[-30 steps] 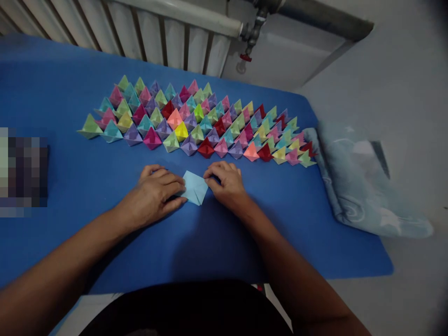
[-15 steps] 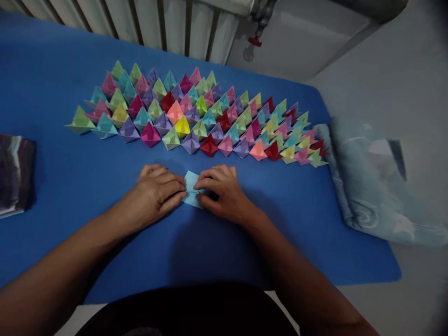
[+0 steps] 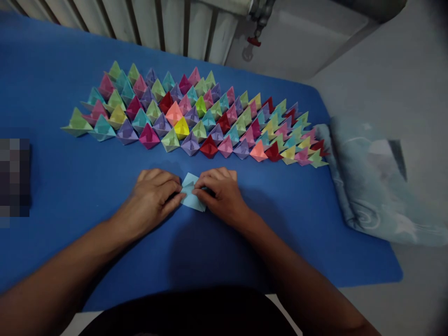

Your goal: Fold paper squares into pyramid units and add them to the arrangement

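A small light-blue folded paper (image 3: 193, 201) lies on the blue mat in front of me, between my two hands. My left hand (image 3: 154, 191) grips its left corner, thumb and fingers closed together there. With thumb and fingertips pinched, my right hand (image 3: 221, 189) holds the paper's right side, near a raised fold in the middle. The far corner of the paper points away from me. Just beyond my hands stand rows of small folded paper boats (image 3: 190, 143) in green, pink, purple, blue, red and yellow.
The blue mat (image 3: 87, 186) covers the surface. At the left edge is a dark, blurred-out block (image 3: 14, 179). A folded grey-blue blanket (image 3: 371, 186) overlaps the mat's right edge. Behind the boats runs a white radiator (image 3: 173, 28) with a red-handled valve (image 3: 254, 42).
The fingertips of my right hand have pinched in toward the paper's middle fold. The paper and my left hand have shifted slightly left and nearer to me.
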The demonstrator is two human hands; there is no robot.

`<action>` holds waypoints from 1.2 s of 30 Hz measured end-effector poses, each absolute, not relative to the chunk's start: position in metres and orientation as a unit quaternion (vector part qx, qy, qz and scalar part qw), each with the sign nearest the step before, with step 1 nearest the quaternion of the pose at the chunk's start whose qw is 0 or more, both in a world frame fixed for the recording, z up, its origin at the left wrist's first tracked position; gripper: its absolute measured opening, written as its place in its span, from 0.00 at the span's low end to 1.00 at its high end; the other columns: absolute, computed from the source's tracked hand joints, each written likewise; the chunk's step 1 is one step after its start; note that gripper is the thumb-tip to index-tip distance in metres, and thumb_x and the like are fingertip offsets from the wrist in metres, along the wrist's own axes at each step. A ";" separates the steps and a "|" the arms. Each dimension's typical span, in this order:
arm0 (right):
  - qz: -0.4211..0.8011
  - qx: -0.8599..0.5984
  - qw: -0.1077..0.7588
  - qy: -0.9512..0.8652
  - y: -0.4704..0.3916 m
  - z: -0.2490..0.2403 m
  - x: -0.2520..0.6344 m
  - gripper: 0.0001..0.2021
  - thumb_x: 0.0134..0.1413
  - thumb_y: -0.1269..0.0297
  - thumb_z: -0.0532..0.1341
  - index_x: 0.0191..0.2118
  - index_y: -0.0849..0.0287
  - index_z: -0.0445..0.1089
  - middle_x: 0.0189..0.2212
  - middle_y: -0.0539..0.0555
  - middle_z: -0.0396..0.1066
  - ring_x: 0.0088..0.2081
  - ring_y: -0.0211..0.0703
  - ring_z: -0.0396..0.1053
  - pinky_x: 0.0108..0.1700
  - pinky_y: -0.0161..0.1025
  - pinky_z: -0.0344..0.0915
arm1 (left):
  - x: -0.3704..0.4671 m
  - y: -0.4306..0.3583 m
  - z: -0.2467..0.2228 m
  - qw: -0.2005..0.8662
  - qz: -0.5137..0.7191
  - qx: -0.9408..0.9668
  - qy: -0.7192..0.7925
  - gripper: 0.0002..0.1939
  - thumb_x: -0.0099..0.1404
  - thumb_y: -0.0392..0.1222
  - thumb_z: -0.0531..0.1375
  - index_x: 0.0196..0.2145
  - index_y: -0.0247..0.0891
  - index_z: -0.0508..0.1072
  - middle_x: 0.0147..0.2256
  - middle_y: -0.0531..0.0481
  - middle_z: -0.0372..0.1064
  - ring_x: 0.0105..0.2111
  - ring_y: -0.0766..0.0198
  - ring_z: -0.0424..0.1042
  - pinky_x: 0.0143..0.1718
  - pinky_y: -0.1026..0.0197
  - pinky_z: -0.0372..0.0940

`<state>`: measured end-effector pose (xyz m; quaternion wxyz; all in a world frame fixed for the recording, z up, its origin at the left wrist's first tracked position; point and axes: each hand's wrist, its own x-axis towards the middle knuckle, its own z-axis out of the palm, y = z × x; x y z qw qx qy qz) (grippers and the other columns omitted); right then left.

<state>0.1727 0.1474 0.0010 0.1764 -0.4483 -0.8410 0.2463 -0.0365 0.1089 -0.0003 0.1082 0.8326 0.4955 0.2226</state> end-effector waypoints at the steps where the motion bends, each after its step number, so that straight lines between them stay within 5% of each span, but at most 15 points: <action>1: 0.247 -0.451 0.178 -0.839 0.147 0.001 0.172 0.05 0.61 0.61 0.63 0.35 0.52 0.75 0.40 0.49 0.76 0.45 0.44 0.66 0.49 0.45 0.50 | -0.036 0.109 -0.001 0.109 0.223 0.833 0.495 0.13 0.71 0.47 0.55 0.35 0.39 0.75 0.39 0.47 0.76 0.40 0.55 0.71 0.43 0.51 0.60; 14: 0.244 -0.486 0.173 -0.821 0.143 0.004 0.165 0.05 0.60 0.63 0.62 0.32 0.54 0.71 0.37 0.49 0.75 0.43 0.45 0.66 0.46 0.46 0.50 | -0.033 0.110 -0.005 0.123 0.218 0.796 0.551 0.11 0.69 0.47 0.57 0.33 0.39 0.72 0.41 0.45 0.74 0.43 0.54 0.69 0.45 0.50 0.61; 23: 0.226 -0.464 0.172 -0.839 0.141 0.001 0.166 0.10 0.61 0.66 0.59 0.44 0.47 0.76 0.41 0.51 0.74 0.45 0.47 0.65 0.47 0.47 0.51 | -0.034 0.112 -0.004 0.121 0.211 0.803 0.544 0.10 0.70 0.47 0.57 0.36 0.41 0.74 0.40 0.47 0.73 0.41 0.54 0.68 0.42 0.51 0.59; 36: 0.225 -0.470 0.181 -0.834 0.140 0.000 0.166 0.08 0.60 0.66 0.61 0.43 0.50 0.76 0.42 0.51 0.75 0.45 0.46 0.65 0.47 0.46 0.50 | -0.037 0.114 -0.008 0.091 0.229 0.821 0.514 0.12 0.71 0.48 0.57 0.44 0.43 0.79 0.40 0.46 0.72 0.41 0.54 0.68 0.41 0.53 0.58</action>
